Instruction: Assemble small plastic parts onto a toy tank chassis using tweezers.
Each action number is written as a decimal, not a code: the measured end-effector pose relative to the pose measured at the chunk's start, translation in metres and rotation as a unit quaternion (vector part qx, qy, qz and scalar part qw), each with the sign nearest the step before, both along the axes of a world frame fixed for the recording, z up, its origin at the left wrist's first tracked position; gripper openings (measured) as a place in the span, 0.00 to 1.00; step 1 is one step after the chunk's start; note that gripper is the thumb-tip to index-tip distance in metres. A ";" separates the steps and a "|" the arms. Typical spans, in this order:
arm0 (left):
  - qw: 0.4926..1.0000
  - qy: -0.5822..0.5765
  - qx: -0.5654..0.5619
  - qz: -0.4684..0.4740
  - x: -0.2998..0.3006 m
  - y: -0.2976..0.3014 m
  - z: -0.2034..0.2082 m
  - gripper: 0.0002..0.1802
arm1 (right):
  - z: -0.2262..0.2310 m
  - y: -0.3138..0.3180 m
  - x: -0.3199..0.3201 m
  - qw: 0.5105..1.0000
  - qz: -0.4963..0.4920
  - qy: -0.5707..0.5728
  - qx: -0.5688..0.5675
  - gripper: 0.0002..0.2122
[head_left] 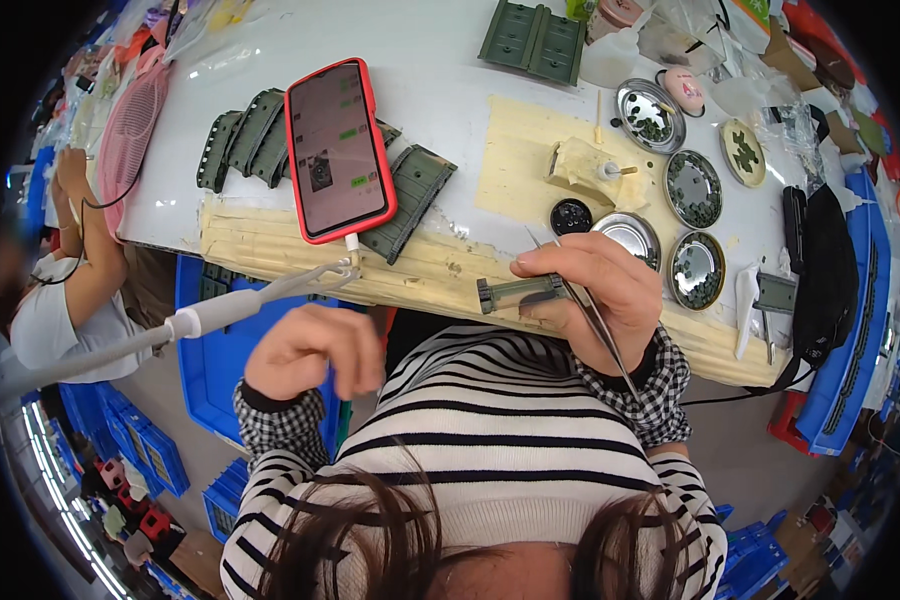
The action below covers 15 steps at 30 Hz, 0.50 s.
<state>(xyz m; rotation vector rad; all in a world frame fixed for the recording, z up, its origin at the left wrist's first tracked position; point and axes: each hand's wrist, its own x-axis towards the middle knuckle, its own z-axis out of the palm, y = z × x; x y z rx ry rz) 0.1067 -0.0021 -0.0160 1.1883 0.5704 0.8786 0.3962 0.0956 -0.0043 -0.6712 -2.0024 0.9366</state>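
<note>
My right hand (605,290) is closed around metal tweezers (597,325) and also grips a small dark green plastic part (515,293) between thumb and fingers, just off the table's front edge. The part has a ridged block at its left end. The tweezers' tips point up and away, near a small black dish (571,216) with dark contents. To the left, my left hand (315,352) hangs over the front of the table, blurred, its fingers loosely bent and apart. I see nothing in it.
A phone in a red case (340,150) leans over green plastic panels (410,200), its cable running left. Round metal dishes (692,188) hold small green pieces on the right. Near them stands a taped block (582,167). A blue bin (205,370) lies below; another person sits at far left.
</note>
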 end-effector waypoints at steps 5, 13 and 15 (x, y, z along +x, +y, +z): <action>0.979 -0.015 -0.172 -0.112 0.076 0.016 -0.009 0.37 | 0.024 -0.012 0.007 0.991 -0.067 -0.027 0.110 0.19; 0.804 -0.509 -0.296 -0.079 0.145 0.028 -0.035 0.35 | 0.037 -0.018 0.015 0.962 -0.080 -0.040 0.259 0.17; 0.778 -0.564 -0.260 -0.092 0.148 0.031 -0.032 0.32 | 0.032 -0.019 0.017 0.960 -0.090 -0.046 0.262 0.17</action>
